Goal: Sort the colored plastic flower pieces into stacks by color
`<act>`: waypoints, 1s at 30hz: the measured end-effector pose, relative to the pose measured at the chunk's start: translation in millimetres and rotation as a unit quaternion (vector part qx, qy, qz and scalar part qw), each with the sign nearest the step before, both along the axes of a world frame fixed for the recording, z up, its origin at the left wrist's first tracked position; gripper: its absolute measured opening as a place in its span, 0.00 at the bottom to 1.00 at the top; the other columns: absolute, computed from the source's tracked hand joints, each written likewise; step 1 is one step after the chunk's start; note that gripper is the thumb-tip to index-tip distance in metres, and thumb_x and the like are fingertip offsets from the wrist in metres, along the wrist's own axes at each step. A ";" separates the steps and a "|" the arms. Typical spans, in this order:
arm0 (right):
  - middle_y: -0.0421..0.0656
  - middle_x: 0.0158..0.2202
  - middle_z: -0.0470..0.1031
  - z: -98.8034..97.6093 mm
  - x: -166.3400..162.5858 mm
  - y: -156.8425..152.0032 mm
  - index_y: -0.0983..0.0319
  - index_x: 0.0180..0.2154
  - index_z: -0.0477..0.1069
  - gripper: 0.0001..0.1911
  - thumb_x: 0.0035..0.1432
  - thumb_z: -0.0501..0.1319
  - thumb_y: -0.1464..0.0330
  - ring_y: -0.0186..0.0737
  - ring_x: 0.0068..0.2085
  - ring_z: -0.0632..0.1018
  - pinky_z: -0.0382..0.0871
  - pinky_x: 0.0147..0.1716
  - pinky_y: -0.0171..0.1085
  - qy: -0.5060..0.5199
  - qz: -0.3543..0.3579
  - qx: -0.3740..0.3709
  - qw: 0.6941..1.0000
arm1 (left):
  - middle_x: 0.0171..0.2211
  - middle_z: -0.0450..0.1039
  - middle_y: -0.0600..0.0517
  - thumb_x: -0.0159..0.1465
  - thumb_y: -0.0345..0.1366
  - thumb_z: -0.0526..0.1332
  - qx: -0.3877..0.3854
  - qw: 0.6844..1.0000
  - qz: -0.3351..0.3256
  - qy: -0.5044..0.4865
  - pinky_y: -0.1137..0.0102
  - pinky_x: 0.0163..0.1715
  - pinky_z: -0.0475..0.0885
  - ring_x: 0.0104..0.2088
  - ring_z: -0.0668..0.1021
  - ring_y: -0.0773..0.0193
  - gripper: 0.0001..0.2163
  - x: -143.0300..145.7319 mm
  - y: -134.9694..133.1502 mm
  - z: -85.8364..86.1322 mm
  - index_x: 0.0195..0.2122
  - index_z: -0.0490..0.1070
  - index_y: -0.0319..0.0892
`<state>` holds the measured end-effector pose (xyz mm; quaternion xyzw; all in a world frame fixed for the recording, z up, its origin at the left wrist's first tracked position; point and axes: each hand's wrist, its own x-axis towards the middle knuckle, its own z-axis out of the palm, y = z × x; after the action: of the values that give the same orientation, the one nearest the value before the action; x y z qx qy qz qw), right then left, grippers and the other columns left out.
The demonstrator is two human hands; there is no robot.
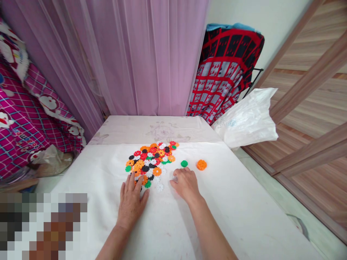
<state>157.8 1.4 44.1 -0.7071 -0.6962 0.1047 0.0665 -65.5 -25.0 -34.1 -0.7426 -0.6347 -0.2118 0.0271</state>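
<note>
A loose pile of plastic snowflake discs in orange, red, black, green and white lies in the middle of the table. My left hand rests at the near edge of this pile, fingers spread, the tips touching a few discs. To the right, my right hand is curled low over the cloth, thumb and fingers closed around what looks like a white snowflake disc, mostly hidden. Just beyond that hand sits a small green stack of discs. An orange stack of discs stands to its right.
A white cloth covers the table, whose flowered far end shows. A white plastic bag stands off the right edge. Behind hang purple curtains. Pink checked fabric is at left, a wooden cabinet at right.
</note>
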 end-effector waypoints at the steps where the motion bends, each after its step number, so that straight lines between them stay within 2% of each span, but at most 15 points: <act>1: 0.46 0.40 0.79 -1.3 -5.3 0.3 0.60 0.39 0.76 0.10 0.55 0.61 0.66 0.47 0.48 0.72 0.59 0.44 0.41 -0.012 -0.003 -0.007 1.000 | 0.67 0.54 0.38 0.67 0.41 0.52 0.003 1.000 -0.001 0.000 0.47 0.63 0.57 0.68 0.57 0.47 0.22 -0.1 0.1 -0.4 0.60 0.65 0.42; 4: 0.48 0.40 0.79 -6.1 -13.7 1.7 0.62 0.39 0.75 0.09 0.56 0.60 0.69 0.48 0.48 0.73 0.58 0.43 0.42 -0.030 -0.016 -0.013 0.999 | 0.67 0.54 0.37 0.67 0.41 0.52 0.012 1.000 -0.006 0.002 0.47 0.62 0.57 0.67 0.58 0.47 0.22 -0.3 0.4 -1.4 0.60 0.65 0.42; 7: 0.47 0.40 0.79 -7.7 -7.5 4.0 0.61 0.40 0.75 0.10 0.55 0.60 0.70 0.46 0.47 0.73 0.59 0.43 0.41 -0.015 -0.016 -0.001 1.000 | 0.67 0.54 0.37 0.67 0.41 0.53 0.014 1.000 -0.006 0.000 0.46 0.62 0.57 0.67 0.58 0.47 0.22 -0.4 0.5 -1.5 0.60 0.65 0.42; 12: 0.43 0.43 0.78 -6.5 37.3 8.3 0.59 0.43 0.74 0.11 0.56 0.60 0.69 0.42 0.46 0.75 0.61 0.44 0.37 0.054 -0.075 0.079 0.993 | 0.67 0.54 0.38 0.67 0.41 0.53 0.009 1.000 -0.008 -0.005 0.47 0.62 0.57 0.67 0.58 0.46 0.22 -0.5 -0.2 -0.7 0.60 0.65 0.43; 16: 0.41 0.44 0.76 -12.2 64.9 8.4 0.58 0.43 0.73 0.11 0.56 0.60 0.70 0.37 0.41 0.76 0.63 0.39 0.35 0.083 -0.117 0.075 0.987 | 0.68 0.53 0.38 0.67 0.42 0.52 -0.004 1.000 -0.006 -0.003 0.46 0.63 0.57 0.68 0.57 0.47 0.22 -1.2 -0.6 -0.5 0.61 0.65 0.43; 30: 0.44 0.45 0.76 -13.2 44.8 9.7 0.59 0.45 0.74 0.14 0.56 0.59 0.71 0.41 0.46 0.75 0.61 0.44 0.36 0.014 -0.060 0.024 0.998 | 0.68 0.53 0.39 0.66 0.41 0.53 -0.004 1.000 -0.007 -0.018 0.46 0.63 0.56 0.68 0.57 0.47 0.22 -1.2 -0.8 0.4 0.61 0.65 0.44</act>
<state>202.6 11.1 30.9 -0.7441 -0.6539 0.0933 0.0997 -66.7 -25.8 -33.7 -0.7434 -0.6304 -0.2231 0.0112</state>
